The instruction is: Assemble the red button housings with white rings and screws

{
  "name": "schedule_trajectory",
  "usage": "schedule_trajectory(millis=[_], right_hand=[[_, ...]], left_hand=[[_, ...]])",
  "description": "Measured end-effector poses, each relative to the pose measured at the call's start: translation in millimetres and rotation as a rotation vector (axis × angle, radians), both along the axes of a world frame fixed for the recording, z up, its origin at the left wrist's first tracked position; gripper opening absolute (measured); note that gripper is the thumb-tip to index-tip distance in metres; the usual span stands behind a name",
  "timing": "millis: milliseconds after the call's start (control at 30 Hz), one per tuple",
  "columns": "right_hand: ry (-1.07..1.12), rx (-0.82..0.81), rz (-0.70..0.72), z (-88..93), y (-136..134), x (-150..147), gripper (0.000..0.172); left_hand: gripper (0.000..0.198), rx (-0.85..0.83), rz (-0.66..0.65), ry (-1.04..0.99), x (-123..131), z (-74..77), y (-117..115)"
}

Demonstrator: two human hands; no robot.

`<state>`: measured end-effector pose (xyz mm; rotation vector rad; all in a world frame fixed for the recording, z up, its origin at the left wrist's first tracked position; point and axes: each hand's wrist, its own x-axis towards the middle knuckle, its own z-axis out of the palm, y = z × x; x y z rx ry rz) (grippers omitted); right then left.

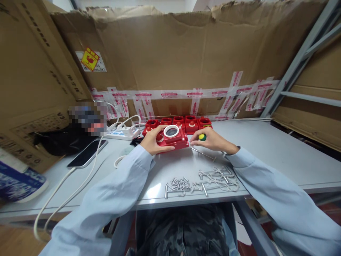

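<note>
My left hand (153, 140) is wrapped round a red box (177, 144) with a white ring around a dark round window and a red knob on its face. The box is raised and tilted above the table. My right hand (210, 139) is closed around a yellow-and-green handle (202, 137), which looks like a screwdriver's; its shaft is hidden. The fingertips of that hand are close to the box's right side. Below them a thin metal rod with a crosspiece (204, 154) slants down to the right; I cannot tell whether the fingers touch it.
Several more red boxes (191, 122) stand behind. Small metal pins (180, 184) and T-shaped rods with chains (218, 176) lie near the front edge. At left are a white ring (119, 161), a phone (87, 153), cables and a power strip (122, 133). Cardboard (160, 53) walls the back.
</note>
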<state>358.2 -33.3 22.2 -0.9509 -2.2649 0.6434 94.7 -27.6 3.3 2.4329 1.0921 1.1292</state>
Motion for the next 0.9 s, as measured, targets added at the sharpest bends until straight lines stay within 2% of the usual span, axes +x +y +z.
schedule_trajectory(millis=[267, 633, 900], right_hand=[[0.077, 0.047, -0.072, 6.6, -3.3, 0.9, 0.021], [0.144, 0.045, -0.012, 4.7, -6.0, 0.0, 0.023], [0.153, 0.055, 0.028, -0.9, -4.8, -1.2, 0.017]], left_hand=[[0.071, -0.08, -0.052, -0.079, 0.8, 1.4, -2.4], [0.071, -0.128, -0.077, -0.139, 1.3, 2.6, -2.4], [0.07, -0.098, -0.093, -0.138, 0.5, 0.3, -0.1]])
